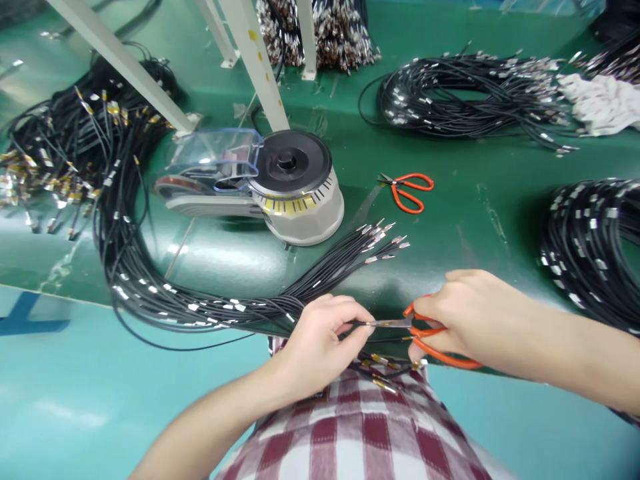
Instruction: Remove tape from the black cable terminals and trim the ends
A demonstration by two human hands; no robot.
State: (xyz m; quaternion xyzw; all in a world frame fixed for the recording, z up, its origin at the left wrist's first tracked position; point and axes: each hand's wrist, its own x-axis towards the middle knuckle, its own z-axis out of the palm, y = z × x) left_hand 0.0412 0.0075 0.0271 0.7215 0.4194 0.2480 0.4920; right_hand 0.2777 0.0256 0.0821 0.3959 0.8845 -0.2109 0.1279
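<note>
My left hand (327, 340) pinches the end of a black cable between thumb and fingers at the table's front edge. Orange-handled scissors (425, 333) are gripped in my right hand (465, 313), their blades pointing left and meeting the cable end at my left fingertips. A bundle of black cables (185, 310) with white tags curves in from the left, its silver-tipped ends (375, 243) fanning out behind my left hand. Several more cable ends with yellowish tips (383, 383) hang below my hands against the checked clothing.
A round grey tape dispenser (300, 193) stands behind the bundle. A second pair of orange-handled scissors (413, 190) lies on the green table (450, 247). Coiled cables (450, 100) lie at the back and more (595, 247) at right, near a white cloth (603, 103). Pale metal posts (255, 60) rise behind.
</note>
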